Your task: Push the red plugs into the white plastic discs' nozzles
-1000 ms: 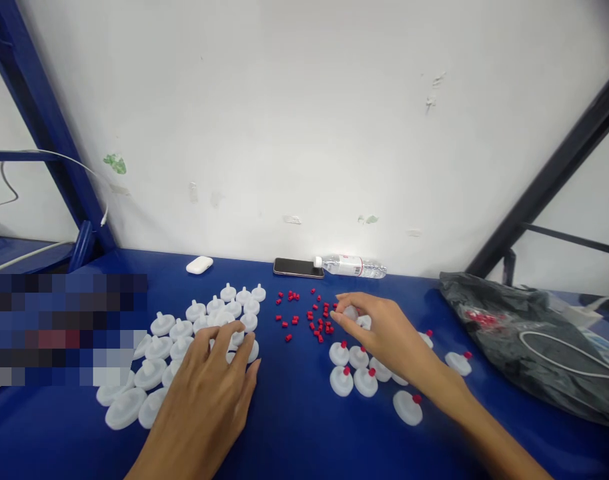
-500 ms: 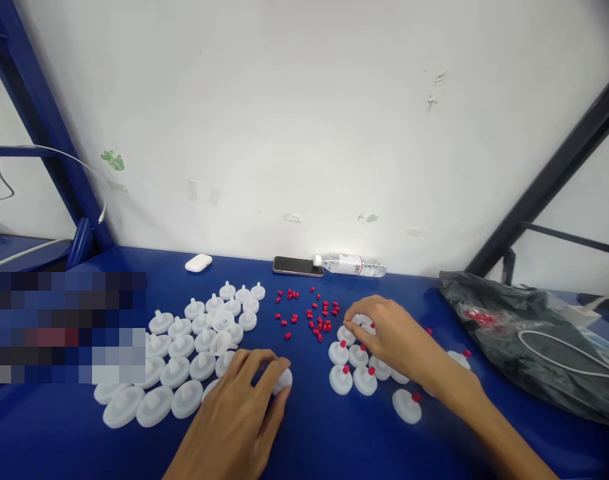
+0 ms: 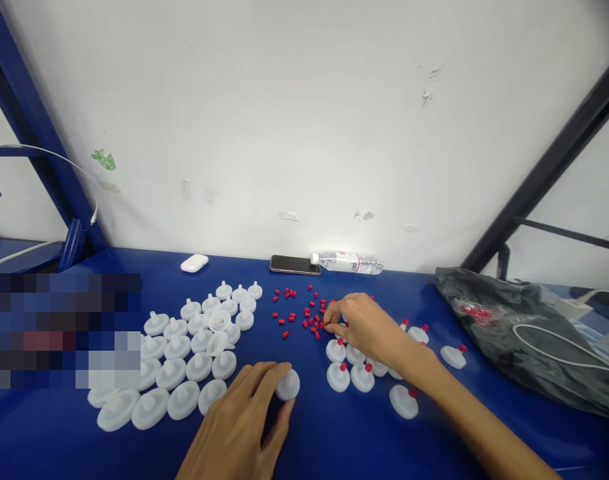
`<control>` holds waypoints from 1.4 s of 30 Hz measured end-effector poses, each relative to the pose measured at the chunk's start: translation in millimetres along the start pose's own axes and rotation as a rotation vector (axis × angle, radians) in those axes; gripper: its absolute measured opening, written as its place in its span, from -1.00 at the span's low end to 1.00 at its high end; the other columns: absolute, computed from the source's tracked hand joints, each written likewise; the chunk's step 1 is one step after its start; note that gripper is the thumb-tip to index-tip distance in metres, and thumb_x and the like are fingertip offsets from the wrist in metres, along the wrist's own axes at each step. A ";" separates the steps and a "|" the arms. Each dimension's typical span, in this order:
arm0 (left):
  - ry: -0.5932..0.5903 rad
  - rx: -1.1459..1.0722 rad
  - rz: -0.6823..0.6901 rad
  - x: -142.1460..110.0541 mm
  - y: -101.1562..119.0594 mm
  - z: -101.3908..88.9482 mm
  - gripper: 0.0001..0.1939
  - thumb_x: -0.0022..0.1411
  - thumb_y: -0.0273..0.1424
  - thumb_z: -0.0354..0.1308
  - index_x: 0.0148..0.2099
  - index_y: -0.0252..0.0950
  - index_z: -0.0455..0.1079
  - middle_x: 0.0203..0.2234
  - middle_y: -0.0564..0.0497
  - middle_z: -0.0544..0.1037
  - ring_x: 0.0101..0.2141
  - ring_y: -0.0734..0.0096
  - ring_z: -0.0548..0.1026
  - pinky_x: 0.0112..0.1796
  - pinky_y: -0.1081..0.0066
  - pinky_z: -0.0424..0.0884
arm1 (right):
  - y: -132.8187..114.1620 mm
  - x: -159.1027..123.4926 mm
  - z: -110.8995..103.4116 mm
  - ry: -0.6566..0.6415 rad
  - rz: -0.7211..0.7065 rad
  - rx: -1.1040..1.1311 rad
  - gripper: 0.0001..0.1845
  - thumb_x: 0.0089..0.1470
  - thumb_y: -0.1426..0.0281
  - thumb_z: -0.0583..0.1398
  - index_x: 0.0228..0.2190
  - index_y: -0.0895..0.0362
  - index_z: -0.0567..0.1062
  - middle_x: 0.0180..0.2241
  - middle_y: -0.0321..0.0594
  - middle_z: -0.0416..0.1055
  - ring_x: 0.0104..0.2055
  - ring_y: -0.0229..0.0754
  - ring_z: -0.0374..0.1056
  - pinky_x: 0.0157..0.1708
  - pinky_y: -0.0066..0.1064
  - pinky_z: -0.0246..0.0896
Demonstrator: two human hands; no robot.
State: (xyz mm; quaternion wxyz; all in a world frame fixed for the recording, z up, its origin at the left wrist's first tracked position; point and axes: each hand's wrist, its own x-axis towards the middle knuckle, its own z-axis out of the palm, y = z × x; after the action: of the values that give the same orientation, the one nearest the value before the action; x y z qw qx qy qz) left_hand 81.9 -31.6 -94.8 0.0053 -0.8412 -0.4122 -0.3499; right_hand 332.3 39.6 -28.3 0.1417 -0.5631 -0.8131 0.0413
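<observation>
My left hand (image 3: 249,420) grips a white disc filter (image 3: 288,385) by its rim between thumb and fingers, above the front middle of the blue table. Left of it stand several white disc filters (image 3: 171,374) with bare nozzles pointing up. My right hand (image 3: 357,327) is pinched at the right edge of a scatter of small red caps (image 3: 292,317), its fingertips on a red cap (image 3: 323,325). Under and around the right wrist lie several disc filters with red caps on their nozzles (image 3: 363,379), partly hidden by the hand and forearm.
At the back by the wall lie a phone (image 3: 295,265), a water bottle (image 3: 351,262) and a white case (image 3: 195,263). A dark plastic bag (image 3: 489,347) with a bag of red caps and a white cable covers the right side. Blue posts (image 3: 39,127) frame the left.
My left hand has drawn a disc filter rightward out of the left group. My right hand let go of a disc filter in the right group and moved left to the red caps.
</observation>
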 end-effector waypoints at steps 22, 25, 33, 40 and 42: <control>-0.014 -0.217 -0.072 0.4 -1.2 -2.2 -0.71 0.38 -0.39 0.15 0.13 -0.12 0.38 -0.21 0.09 0.63 -0.46 0.49 0.59 -0.44 0.52 0.55 | -75.3 -48.7 6.7 0.135 -0.291 0.548 -0.92 0.26 0.38 0.30 -0.24 0.03 0.66 -0.23 -0.29 0.67 -0.16 -0.14 0.56 0.07 -0.32 0.30; 0.001 -0.226 -0.064 0.5 0.4 -3.0 -0.72 0.41 -0.38 0.15 0.13 -0.13 0.37 -0.19 0.07 0.61 -0.35 0.45 0.62 -0.33 0.49 0.59 | -77.6 -48.7 5.5 0.068 -0.175 0.672 -0.95 0.21 0.40 0.34 -0.31 0.01 0.64 -0.26 -0.35 0.66 -0.17 -0.17 0.54 0.02 -0.34 0.33; 0.276 0.008 0.121 -7.2 3.3 -13.5 -0.68 0.37 -0.53 0.18 0.14 -0.20 0.42 0.14 -0.18 0.30 -0.08 0.27 0.41 -0.23 0.37 0.53 | -82.6 -57.3 -7.5 -0.288 0.102 1.274 -0.41 0.03 0.44 0.41 0.09 -0.06 0.45 0.05 -0.27 0.49 0.09 -0.15 0.43 0.07 -0.32 0.35; 0.233 -0.003 0.144 -5.0 10.0 -15.2 -0.66 0.36 -0.64 0.11 0.11 -0.25 0.37 0.10 -0.18 0.26 0.03 0.15 0.33 -0.09 0.25 0.45 | -90.7 -55.0 18.2 -0.222 0.109 1.334 -0.53 -0.15 0.63 0.31 -0.13 0.16 0.55 -0.48 -0.45 0.45 -0.50 -0.40 0.33 -0.38 -0.54 0.34; 0.222 -0.015 0.134 -4.1 10.5 -14.6 -0.65 0.35 -0.63 0.12 0.12 -0.24 0.36 0.09 -0.16 0.27 0.03 0.15 0.33 -0.08 0.26 0.45 | -88.7 -55.0 19.0 -0.246 0.100 1.366 -0.56 -0.10 0.58 0.34 -0.11 0.15 0.54 -0.45 -0.43 0.47 -0.50 -0.40 0.34 -0.40 -0.55 0.32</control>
State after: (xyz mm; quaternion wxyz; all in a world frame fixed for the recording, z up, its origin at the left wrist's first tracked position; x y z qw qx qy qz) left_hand 79.0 -45.7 -83.2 0.0681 -0.8230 -0.3493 -0.4428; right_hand 264.7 -41.8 -36.5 0.3689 -0.3756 -0.5882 0.6139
